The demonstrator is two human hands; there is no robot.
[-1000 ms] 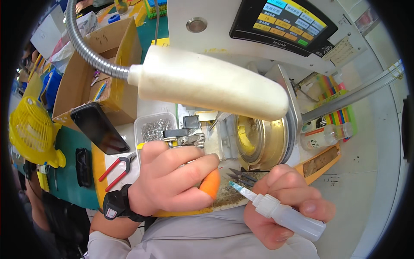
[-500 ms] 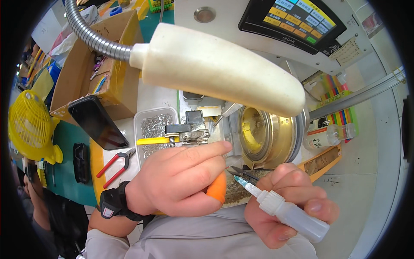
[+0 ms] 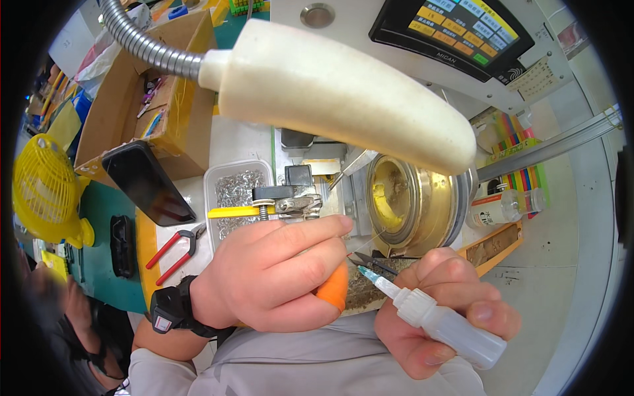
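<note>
My left hand (image 3: 277,277) is closed, knuckles up, just left of the middle; an orange cover (image 3: 333,288) wraps one finger. Whatever its fingertips pinch is hidden beneath them. My right hand (image 3: 456,284) is wrapped around a small translucent squeeze bottle (image 3: 462,335) with a white ribbed cap. Its teal needle tip (image 3: 367,272) points up and left, close to my left fingers. A dark pointed tool (image 3: 375,263) shows just behind the tip, running toward my right hand; whether that hand grips it cannot be told.
A pale lamp head (image 3: 343,92) hangs over the work. Beyond my hands stand a round brass machine part (image 3: 429,211), a clamp with a yellow handle (image 3: 238,212) and a tray of small metal pieces (image 3: 210,188). Red-handled cutters (image 3: 173,257), a phone (image 3: 148,185) and a yellow fan (image 3: 46,191) are left.
Both my hands and the bottle hold almost the same place. The view has shifted slightly. At the far left, another person's hand has moved, and a yellow item now shows beside it.
</note>
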